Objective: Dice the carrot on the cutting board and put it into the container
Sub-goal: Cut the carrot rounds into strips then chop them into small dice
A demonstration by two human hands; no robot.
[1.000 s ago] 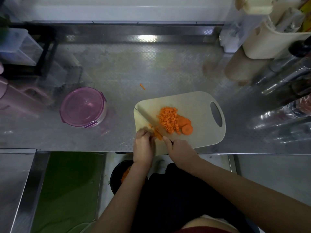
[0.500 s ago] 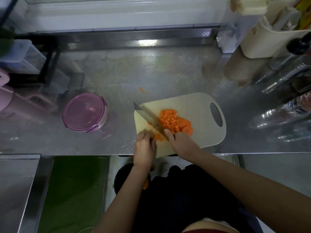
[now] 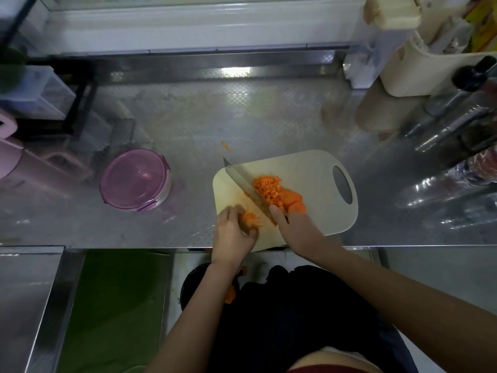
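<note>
Carrot strips (image 3: 252,218) sit within fingers (image 3: 231,212) of left hand (image 3: 232,239).

The knife (image 3: 247,184) has left the carrot strips (image 3: 251,219) it was cutting a second ago. It now lies slanted against the left side of the diced pile (image 3: 269,189), with its tip poking past the far edge of the cutting board (image 3: 309,168) over the bench (image 3: 188,125). The right hand (image 3: 298,227) gripping it has come further onto the board and hides part of the round slices (image 3: 294,201), while the strips now fan out from the left hand (image 3: 232,238), clear of the blade.
</note>
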